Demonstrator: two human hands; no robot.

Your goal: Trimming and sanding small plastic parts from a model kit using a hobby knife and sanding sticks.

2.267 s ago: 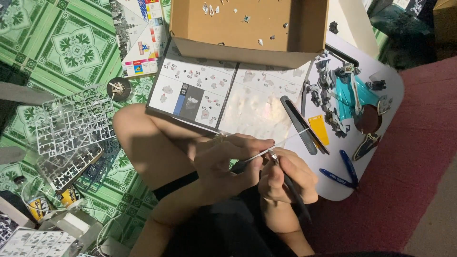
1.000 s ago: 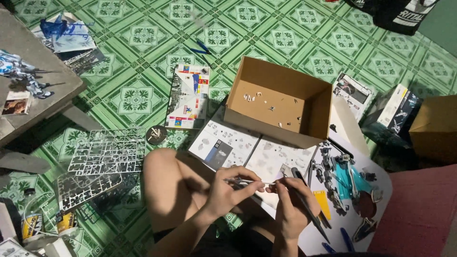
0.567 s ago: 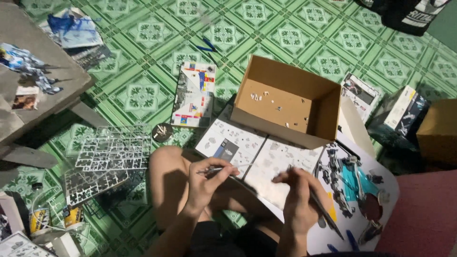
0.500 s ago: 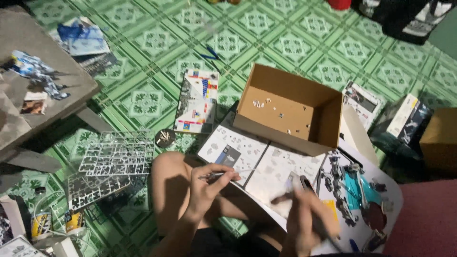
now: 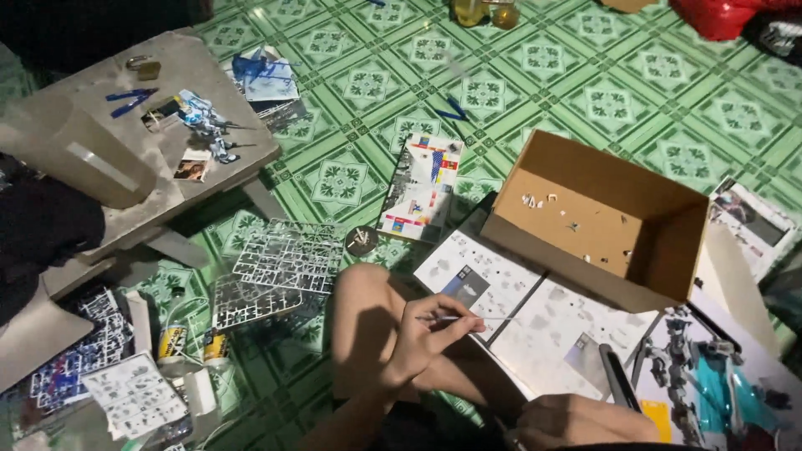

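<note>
My left hand (image 5: 430,334) rests over my bare knee (image 5: 368,326) and pinches a thin pale stick (image 5: 480,317) that points right across the open instruction booklet (image 5: 535,309). My right hand (image 5: 576,422) lies at the bottom edge, closed around a dark pen-like tool (image 5: 616,377) whose tip rises toward the booklet. The hands are apart. Just right of the right hand, a partly built grey and teal model robot (image 5: 702,384) lies on a white board (image 5: 756,321).
An open cardboard box (image 5: 664,250) with small bits inside stands behind the booklet. Plastic part frames (image 5: 276,267), a small round dish (image 5: 361,240) and a colourful leaflet (image 5: 422,188) lie on the green tiled floor. A low table (image 5: 125,142) with tools stands at left.
The two hands, close together a second ago, have drawn apart. The left hand kept the thin stick; the right sank to the bottom edge. The view swung up and left.
</note>
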